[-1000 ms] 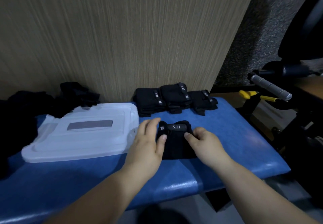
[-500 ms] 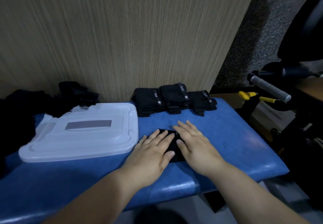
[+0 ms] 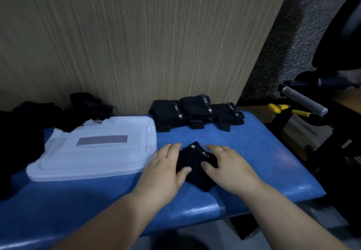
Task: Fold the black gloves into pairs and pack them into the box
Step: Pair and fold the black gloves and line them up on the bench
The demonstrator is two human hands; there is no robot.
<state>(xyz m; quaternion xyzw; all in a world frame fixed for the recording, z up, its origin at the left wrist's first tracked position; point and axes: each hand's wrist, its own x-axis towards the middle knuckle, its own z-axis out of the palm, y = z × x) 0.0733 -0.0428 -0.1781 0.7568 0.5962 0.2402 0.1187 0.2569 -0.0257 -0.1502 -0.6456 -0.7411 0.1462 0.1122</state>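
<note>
- The folded glove pair (image 3: 195,164), a black bundle with a "5.11" strap across its top, lay on the blue padded counter (image 3: 263,152) near the front edge.
- The left hand (image 3: 166,168) held the bundle's left side, its fingers (image 3: 172,148) lightly curled along it and the thumb pressed on top.
- The right hand (image 3: 229,164) held the right side the same way, its fingers (image 3: 218,149) bent over the far edge and the thumb on the cloth.
- The white plastic box lid (image 3: 93,152) lay flat just to the left of the left hand.
- Three folded pairs (image 3: 197,111) sat in a row at the back, against the wood-grain wall (image 3: 146,44).
- Loose black gloves (image 3: 86,109) were heaped behind the lid.
</note>
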